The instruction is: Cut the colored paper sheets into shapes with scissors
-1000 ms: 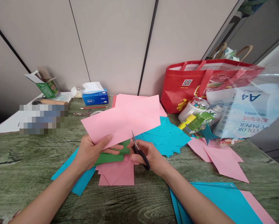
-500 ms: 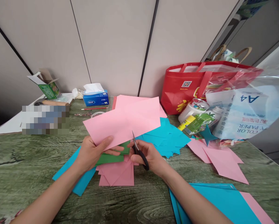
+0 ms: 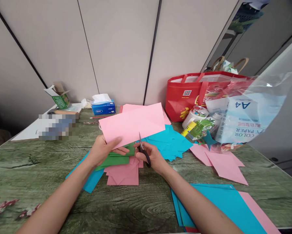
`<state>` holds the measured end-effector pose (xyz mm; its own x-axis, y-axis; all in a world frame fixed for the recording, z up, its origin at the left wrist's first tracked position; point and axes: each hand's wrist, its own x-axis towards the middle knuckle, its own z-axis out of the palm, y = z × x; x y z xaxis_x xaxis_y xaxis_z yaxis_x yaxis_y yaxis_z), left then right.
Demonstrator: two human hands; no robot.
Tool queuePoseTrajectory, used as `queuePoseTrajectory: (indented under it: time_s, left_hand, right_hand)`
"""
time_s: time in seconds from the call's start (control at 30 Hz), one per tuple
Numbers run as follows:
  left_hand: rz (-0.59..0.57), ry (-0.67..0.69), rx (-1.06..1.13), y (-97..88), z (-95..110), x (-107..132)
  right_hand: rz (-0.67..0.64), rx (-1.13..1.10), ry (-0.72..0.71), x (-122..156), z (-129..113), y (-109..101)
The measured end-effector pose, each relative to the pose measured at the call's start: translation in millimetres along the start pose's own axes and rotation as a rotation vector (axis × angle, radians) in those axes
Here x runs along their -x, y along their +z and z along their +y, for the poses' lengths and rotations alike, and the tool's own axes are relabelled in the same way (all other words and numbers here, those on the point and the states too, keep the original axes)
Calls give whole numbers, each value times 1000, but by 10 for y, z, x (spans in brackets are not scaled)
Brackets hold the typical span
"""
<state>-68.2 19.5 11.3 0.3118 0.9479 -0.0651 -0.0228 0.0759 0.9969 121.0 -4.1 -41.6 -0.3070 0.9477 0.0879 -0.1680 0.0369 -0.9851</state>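
My left hand (image 3: pixel 104 149) pinches the lower left corner of a pink paper sheet (image 3: pixel 133 123), thumb on top and fingers beneath. Black-handled scissors (image 3: pixel 147 158) are in my right hand (image 3: pixel 154 157), their blades pointing up at the sheet's lower edge. Whether the blades touch the paper I cannot tell. Below the hands lie folded green paper (image 3: pixel 115 160) and pink paper pieces (image 3: pixel 124 175). Blue paper strips (image 3: pixel 93 179) stick out under my left wrist. A pile of cut blue paper (image 3: pixel 174 143) spreads just beyond my right hand.
A red bag (image 3: pixel 177 94) and a clear plastic A4 paper packet (image 3: pixel 245 117) stand at the back right, with a glue stick (image 3: pixel 188 129) before them. Pink pieces (image 3: pixel 226 165) and blue sheets (image 3: pixel 214 201) lie at right. A tissue box (image 3: pixel 103 107) sits at the back left.
The view has shifted slightly, so most things appear moved a little. The pink sheet has tilted and moved a bit in my left hand's grip; both hands keep their holds.
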Motion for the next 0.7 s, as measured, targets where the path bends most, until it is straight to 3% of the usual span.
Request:
queuePoseTrajectory:
  time_s: [0.27,0.7]
  left_hand:
    - [121,108,36,96,-6,19]
    - [158,173,-76,50,-43,117]
  right_hand:
    - [15,21,-91,25,-41,21]
    - [16,10,-113,21,64,88]
